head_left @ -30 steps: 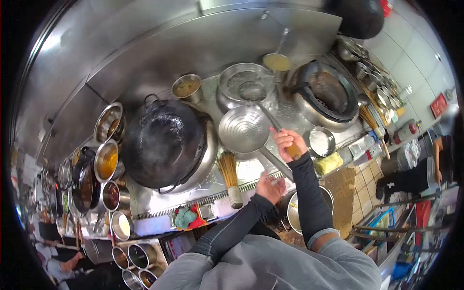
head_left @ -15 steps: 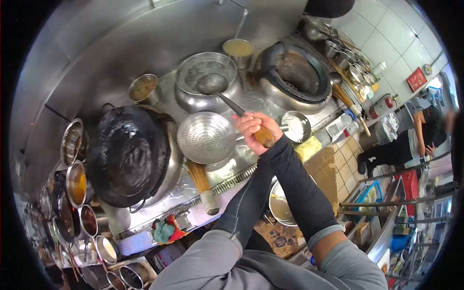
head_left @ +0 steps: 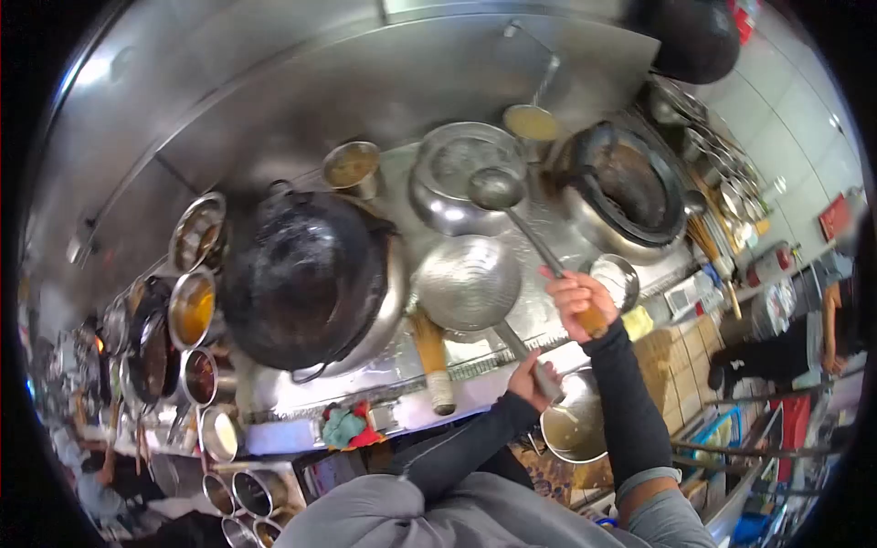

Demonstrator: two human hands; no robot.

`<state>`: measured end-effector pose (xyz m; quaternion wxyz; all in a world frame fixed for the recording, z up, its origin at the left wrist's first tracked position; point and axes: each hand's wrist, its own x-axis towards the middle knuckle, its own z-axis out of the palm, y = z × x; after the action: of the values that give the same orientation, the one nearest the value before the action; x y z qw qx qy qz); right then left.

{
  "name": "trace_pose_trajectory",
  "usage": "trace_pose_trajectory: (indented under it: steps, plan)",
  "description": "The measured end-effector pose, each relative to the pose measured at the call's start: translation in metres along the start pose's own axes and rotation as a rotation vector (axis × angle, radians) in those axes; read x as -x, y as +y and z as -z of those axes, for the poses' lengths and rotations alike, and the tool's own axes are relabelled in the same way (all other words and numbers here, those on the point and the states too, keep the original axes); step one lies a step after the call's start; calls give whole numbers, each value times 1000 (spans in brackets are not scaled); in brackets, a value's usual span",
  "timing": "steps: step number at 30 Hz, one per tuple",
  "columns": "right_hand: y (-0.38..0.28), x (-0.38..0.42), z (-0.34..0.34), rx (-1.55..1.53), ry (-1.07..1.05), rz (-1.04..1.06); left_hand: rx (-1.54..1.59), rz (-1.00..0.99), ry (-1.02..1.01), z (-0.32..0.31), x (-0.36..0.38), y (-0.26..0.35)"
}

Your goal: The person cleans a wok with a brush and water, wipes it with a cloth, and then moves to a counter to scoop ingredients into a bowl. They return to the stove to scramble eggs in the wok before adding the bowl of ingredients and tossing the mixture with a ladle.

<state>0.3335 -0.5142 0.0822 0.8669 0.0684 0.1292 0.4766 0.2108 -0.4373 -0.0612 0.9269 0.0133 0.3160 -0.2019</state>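
Note:
My right hand [head_left: 583, 303] is closed round the wooden handle end of a ladle [head_left: 496, 189], whose bowl is over the rim of a round metal pot of liquid [head_left: 457, 203]. Lower and to the left, my left hand [head_left: 533, 380] grips the handle of a perforated strainer [head_left: 469, 283]. The strainer's bowl is above the steel stove top, between the pot and a bamboo brush [head_left: 432, 365]. A large dark wok [head_left: 306, 283] rests on a burner to the left, with a wet shine inside.
Another burner with a black ring [head_left: 630, 187] is at the back right. A small metal pot [head_left: 352, 169] stands behind the wok. Bowls of sauce, one orange [head_left: 192, 310], line the left side. A metal bowl [head_left: 575, 420] is by my forearms. A person [head_left: 776, 347] stands at right.
My view has turned left, so the stove appears further right. The strainer's handle has swung from pointing right to pointing down towards me. My left hand now shows on it, apart from my right.

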Motion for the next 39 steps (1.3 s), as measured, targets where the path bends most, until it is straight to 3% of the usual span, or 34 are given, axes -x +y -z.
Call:
trace_pose_trajectory:
  steps: [3, 5, 7, 8, 15, 19, 20, 21, 23, 24, 27, 30, 31, 32, 33, 34, 35, 36, 37, 39]
  plan:
    - [-22, 9, 30, -63, -79, -26, 63, 158, -58, 41, 40, 48]
    - [-21, 15, 31, -10, -65, -28, -145, 88, -165, 39, 73, 71]
    - [-13, 20, 34, 12, -71, 11, -249, -11, 57, 6, 109, 77]
    - [-14, 23, 40, -9, -107, -21, -111, 66, 36, 3, 115, 79]
    - [4, 79, 84, 118, -33, -10, -126, 50, -10, -24, 116, 95]
    - [28, 117, 96, 233, 29, 26, -510, -85, 44, -45, 117, 86]
    - [41, 124, 92, 280, 164, 80, -535, -101, 78, -43, 108, 84]
    - [53, 131, 93, 275, 164, 97, -544, -87, 75, -45, 106, 80]
    - [77, 140, 95, 1026, 450, 276, -671, -129, 133, -53, 103, 76]
    - [91, 141, 97, 1085, 574, 329, -737, -150, 125, -53, 97, 73]
    - [116, 135, 91, 1005, 537, 332, -823, -113, 94, -55, 94, 70]
    - [118, 125, 98, 536, 300, 286, -1084, -111, 23, -40, 97, 75]
    - [113, 123, 110, 354, 229, 266, -1166, -219, -142, -14, 83, 84]
    - [113, 123, 124, 614, 366, 360, -1066, -45, 9, -25, 102, 87]
    - [113, 122, 138, 861, 525, 467, -1435, -168, -142, 4, 84, 103]
    - [117, 121, 156, 1048, 579, 539, -1449, -123, -97, 1, 96, 109]
    - [117, 123, 176, 1229, 658, 591, -1480, -160, -178, 15, 96, 115]
    - [110, 127, 200, 1584, 774, 690, -1485, -117, -83, 29, 96, 123]
    - [107, 134, 213, 1953, 891, 735, -1421, -195, 159, 23, 106, 121]
    - [126, 148, 190, 2043, 1071, 566, -1530, -281, 151, 11, 122, 119]
